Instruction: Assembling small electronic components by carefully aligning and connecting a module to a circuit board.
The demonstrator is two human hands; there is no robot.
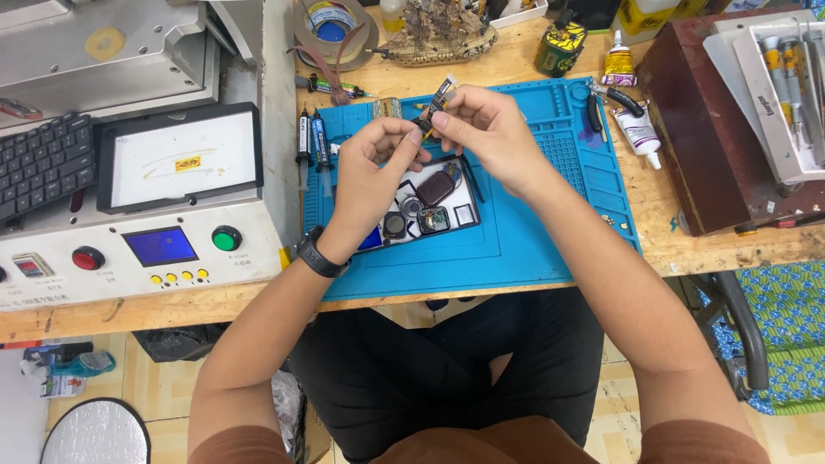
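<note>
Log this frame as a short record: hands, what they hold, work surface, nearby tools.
left hand: raised over the mat, fingertips pinching a small part
right hand: fingertips on the same part from the other side
held item: small dark strip-like part with a light end, exact kind unclear
work surface: blue repair mat on a wooden bench
under hands: black parts tray with small round and square components
left of mat: machine with green button and red button
nearby: glue tube, tape roll
</note>
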